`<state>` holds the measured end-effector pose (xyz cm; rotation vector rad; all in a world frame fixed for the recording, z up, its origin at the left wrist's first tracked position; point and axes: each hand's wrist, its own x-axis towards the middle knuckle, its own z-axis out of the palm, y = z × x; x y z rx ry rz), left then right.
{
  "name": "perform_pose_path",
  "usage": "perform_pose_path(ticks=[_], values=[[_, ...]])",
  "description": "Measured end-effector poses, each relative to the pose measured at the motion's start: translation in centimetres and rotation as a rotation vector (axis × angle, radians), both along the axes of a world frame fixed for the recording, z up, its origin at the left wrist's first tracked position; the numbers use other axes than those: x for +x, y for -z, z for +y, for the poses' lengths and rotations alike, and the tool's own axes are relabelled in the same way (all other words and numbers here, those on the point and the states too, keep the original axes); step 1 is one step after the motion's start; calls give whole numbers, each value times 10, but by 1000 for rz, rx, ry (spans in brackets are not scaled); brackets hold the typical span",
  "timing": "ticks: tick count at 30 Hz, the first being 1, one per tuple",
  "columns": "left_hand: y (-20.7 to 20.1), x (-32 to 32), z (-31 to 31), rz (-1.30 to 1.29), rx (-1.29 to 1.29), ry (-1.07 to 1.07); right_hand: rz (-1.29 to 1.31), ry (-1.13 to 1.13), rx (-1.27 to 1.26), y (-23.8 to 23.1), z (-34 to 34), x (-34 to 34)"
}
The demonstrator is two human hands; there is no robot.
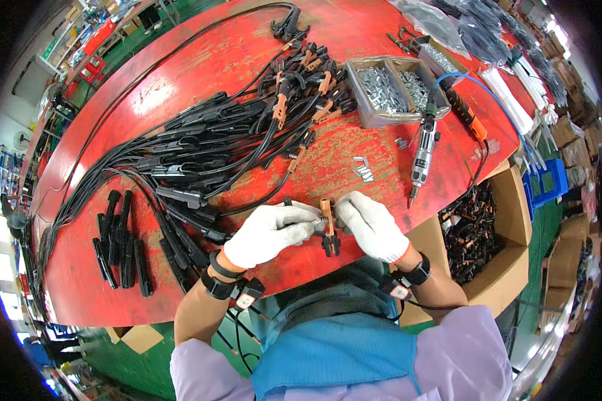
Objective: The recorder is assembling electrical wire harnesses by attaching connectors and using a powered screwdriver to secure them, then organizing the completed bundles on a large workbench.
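Observation:
Near the table's front edge, a copper-coloured clamp piece [326,226] with black lower ends stands between my two gloved hands. My left hand [264,234], in a white glove, is closed with thumb and fingers pinched at its left side, where a bit of grey metal shows. Just behind those fingers a short black end [287,201] sticks up. On the other side my right hand [371,224], also white-gloved, has its fingers pressed together against the clamp piece; whatever small thing they may hold is hidden. Ahead lie several small silver screws [364,170] loose on the table.
A large bundle of black cables with clamp handles [201,150] covers the left and middle of the red table [201,40]. Loose black handles [122,244] lie at left. To the right are a divided screw bin [389,87], a power screwdriver [423,157], an orange-black tool [468,113] and a parts carton [515,220].

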<state>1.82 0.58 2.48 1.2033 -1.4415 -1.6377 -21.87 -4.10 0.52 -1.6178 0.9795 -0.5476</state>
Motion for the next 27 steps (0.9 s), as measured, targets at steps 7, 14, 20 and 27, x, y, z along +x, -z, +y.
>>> perform_pose_path(ticks=[7, 14, 20, 27], values=[[3, 0, 0, -79, -99, 63, 47, 29, -115, -3, 3, 6], [7, 0, 0, -137, -140, 90, -30, 87, -59, 6, 6, 7], [7, 0, -2, -196, -221, 115, 2, 53, 50, 5, 1, 5], [1, -4, -2, -158, -103, 70, -51, 86, 37, 13, 0, 5]])
